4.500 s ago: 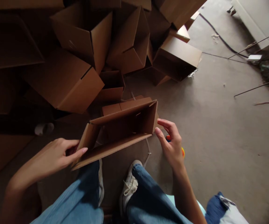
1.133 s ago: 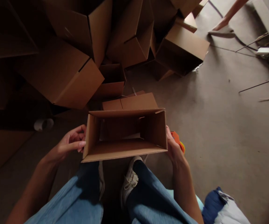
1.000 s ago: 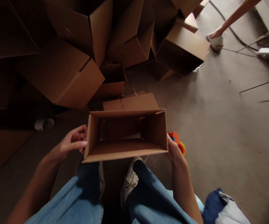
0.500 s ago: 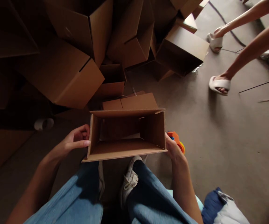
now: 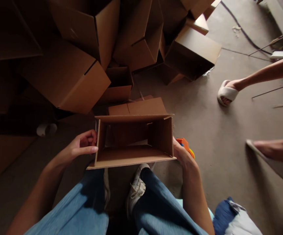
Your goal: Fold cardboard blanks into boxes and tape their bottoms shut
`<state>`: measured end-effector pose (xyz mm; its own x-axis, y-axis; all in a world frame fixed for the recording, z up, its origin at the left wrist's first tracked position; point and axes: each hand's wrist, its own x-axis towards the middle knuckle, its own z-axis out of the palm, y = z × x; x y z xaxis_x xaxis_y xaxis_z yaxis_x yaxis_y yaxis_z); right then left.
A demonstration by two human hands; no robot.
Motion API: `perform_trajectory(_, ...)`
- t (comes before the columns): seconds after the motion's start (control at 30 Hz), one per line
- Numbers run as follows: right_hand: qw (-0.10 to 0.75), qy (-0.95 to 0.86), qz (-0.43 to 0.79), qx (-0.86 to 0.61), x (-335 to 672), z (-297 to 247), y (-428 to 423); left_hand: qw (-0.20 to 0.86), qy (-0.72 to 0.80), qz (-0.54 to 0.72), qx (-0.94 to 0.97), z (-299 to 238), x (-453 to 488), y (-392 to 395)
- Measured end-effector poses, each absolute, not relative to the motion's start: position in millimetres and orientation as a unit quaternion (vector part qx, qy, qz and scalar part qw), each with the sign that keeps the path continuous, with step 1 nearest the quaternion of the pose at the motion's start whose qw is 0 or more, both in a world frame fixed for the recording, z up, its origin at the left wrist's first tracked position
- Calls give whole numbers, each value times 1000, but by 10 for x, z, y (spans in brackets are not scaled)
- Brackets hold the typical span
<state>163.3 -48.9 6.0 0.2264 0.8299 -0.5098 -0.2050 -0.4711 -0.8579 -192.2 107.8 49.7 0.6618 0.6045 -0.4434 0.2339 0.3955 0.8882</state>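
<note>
A small cardboard box (image 5: 135, 159) stands in front of my legs, its mouth facing me and its inside dark. My left hand (image 5: 86, 143) is at the box's left wall, fingers curled, the thumb tip against the edge. On the opposite side my right hand (image 5: 182, 152) grips the right wall; most of its fingers are hidden. Just beyond that hand an orange tape dispenser (image 5: 184, 144) with a yellow part shows in part. Behind the box lies another piece of brown cardboard (image 5: 146, 106).
Many open cardboard boxes (image 5: 77, 76) are heaped at the far side and left. A white roll (image 5: 46, 130) lies at left. Another person's sandalled feet (image 5: 227, 94) are at right, near cables (image 5: 244, 35). Blue and white cloth (image 5: 234, 218) lies at lower right.
The other person has stepped toward the near right, one foot now lower in view. My left hand and the box's left wall have shifted slightly inward. My right hand has barely moved.
</note>
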Motion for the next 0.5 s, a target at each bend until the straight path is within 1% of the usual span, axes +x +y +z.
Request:
perform_trajectory(0.13,478,-219,613,-590,1717,-3,-541,715,419,123,546,525,-1838,1062)
perform_trajectory(0.27,463,-237,621,-586,1713,9,-569,675,479,96,553,507,-1710,1046)
perform_trajectory(0.37,445,-256,618,-595,1678,33,-563,673,496,94,540,484,-1651,1045)
perform_trajectory(0.5,455,-276,608,-589,1673,51,-547,675,501,107,531,475,-1618,1041)
